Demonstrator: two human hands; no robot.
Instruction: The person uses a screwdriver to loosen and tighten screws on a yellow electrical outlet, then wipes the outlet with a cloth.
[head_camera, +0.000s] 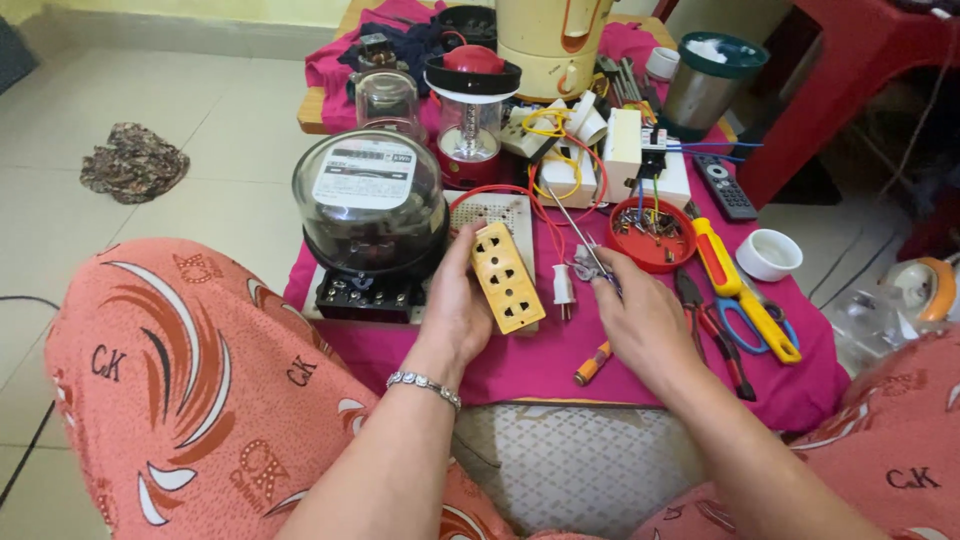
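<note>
My left hand (455, 310) holds a yellow multi-socket strip (506, 276) tilted upright over the low table covered in magenta cloth (560, 360). My right hand (640, 315) rests on the cloth just to its right, fingers closed on a thin metal tool with a long shaft (578, 236) that points up and left. A small white plug (563, 287) lies between the two hands. An orange-handled screwdriver (592, 364) lies near the front edge below my right hand.
A glass-domed electric meter (370, 205) stands left of my left hand. A red bowl of small parts (650, 240), yellow-handled cutters (735, 285), pliers (715, 335), a white cup (768, 254), a remote (725, 187), a red lantern (470, 110) and wired switch boxes (600, 150) crowd the table.
</note>
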